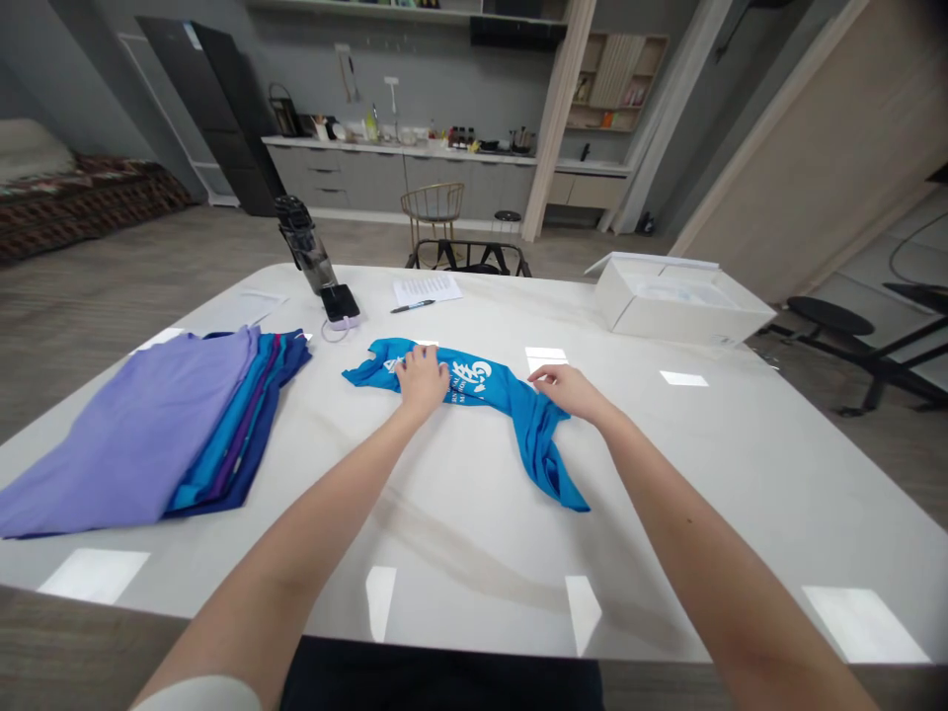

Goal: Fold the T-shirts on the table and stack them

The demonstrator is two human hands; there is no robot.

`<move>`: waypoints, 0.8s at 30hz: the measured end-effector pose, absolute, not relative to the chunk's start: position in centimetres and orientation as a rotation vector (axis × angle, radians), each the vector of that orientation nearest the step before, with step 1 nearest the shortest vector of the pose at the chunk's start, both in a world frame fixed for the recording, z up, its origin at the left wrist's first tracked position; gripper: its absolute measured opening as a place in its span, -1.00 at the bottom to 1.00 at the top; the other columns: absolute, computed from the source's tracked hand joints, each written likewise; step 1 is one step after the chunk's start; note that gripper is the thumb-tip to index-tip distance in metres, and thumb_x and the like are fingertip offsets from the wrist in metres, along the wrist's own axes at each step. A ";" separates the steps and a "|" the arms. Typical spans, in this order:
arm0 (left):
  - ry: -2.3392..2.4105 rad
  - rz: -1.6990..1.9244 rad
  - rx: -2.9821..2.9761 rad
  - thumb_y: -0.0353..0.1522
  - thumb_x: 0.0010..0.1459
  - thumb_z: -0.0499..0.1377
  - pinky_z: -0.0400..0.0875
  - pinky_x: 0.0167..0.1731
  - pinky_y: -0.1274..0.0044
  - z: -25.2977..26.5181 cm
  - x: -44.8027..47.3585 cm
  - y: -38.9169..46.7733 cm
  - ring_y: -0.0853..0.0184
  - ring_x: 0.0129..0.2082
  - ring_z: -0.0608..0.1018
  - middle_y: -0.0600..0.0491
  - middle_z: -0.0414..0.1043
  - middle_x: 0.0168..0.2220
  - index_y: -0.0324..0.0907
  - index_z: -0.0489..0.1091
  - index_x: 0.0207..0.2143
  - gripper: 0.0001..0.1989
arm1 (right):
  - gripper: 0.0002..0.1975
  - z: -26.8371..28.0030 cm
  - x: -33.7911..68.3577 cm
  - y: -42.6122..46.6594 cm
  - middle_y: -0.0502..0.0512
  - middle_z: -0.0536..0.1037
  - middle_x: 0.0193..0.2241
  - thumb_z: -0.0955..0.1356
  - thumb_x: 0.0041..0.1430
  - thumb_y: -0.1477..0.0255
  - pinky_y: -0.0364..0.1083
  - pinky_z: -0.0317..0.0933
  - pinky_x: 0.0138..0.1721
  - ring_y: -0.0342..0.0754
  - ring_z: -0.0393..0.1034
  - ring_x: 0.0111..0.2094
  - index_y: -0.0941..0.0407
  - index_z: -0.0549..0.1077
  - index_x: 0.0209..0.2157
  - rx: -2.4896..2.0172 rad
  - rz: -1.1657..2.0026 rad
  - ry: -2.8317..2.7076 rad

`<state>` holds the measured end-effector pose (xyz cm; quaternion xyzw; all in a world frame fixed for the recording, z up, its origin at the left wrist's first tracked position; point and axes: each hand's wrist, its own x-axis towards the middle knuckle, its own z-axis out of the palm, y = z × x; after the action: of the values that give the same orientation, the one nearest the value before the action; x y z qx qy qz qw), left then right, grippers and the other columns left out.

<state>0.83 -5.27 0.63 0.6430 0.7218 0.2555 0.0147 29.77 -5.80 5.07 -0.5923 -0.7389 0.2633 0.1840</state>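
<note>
A bright blue T-shirt (493, 383) with white printed lettering lies bunched lengthwise across the white table (444, 553). Its right end bends toward me in loose folds. My left hand (424, 380) rests on the printed part, fingers spread and slightly bent, covering some of the lettering. At the upper edge of the shirt's right part is my right hand (569, 390), thumb and fingertips drawn together on the fabric. Left of the shirt lies a stack of folded clothes, with a lavender garment (148, 425) on top and blue, purple and navy ones (252, 454) beneath.
A clear bottle with a black lid (309, 247) stands beside a small black device (341, 304) at the back left. A printed sheet (436, 287) and a pen (413, 306) lie near the far edge. An open white box (677, 296) sits back right. Chairs (436, 204) stand beyond.
</note>
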 end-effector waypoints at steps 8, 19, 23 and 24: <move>2.610 0.588 1.620 -0.31 0.29 0.02 0.21 0.09 0.06 -0.5 -9.2 -3.5 -0.17 0.11 0.44 -0.37 0.48 0.01 -0.27 0.40 0.06 -0.63 | -0.80 2.5 19.0 -1.3 0.10 0.63 -0.32 0.35 0.26 0.37 -0.08 0.29 -0.17 -0.01 0.46 -0.29 0.08 0.64 -0.25 -1.399 0.690 -2.201; 1.343 0.774 2.673 -0.54 0.26 -0.04 0.35 0.03 0.37 2.3 -7.6 -5.9 0.22 -0.03 0.55 -0.02 0.59 -0.10 -0.11 0.53 -0.17 -0.63 | -0.13 3.3 12.4 0.3 0.20 0.16 0.39 0.31 0.02 0.68 0.23 0.05 0.27 0.19 0.15 0.29 -0.01 0.19 0.39 -0.891 0.529 -2.416; 1.146 0.660 2.951 -0.63 0.17 0.00 0.38 -0.08 0.41 3.8 -6.4 -7.8 0.25 -0.09 0.56 0.00 0.58 -0.08 -0.11 0.55 -0.20 -0.60 | -0.54 3.9 12.5 -0.2 0.20 0.47 0.08 0.33 0.06 0.65 0.11 0.20 0.14 0.13 0.35 0.07 0.08 0.55 0.00 -0.655 0.605 -2.637; 1.137 0.654 2.987 -0.64 0.17 0.01 0.39 -0.11 0.42 4.0 -6.3 -8.1 0.26 -0.12 0.56 0.00 0.57 -0.08 -0.10 0.55 -0.20 -0.60 | -0.67 4.0 12.7 -0.5 0.18 0.51 -0.04 0.33 0.07 0.63 0.06 0.24 0.07 0.10 0.39 -0.02 0.10 0.57 -0.15 -0.655 0.624 -2.659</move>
<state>-6.30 -8.13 4.01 0.9139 0.3479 0.2002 -0.0604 12.67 -0.48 4.01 -0.2298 -0.9337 0.2192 0.1655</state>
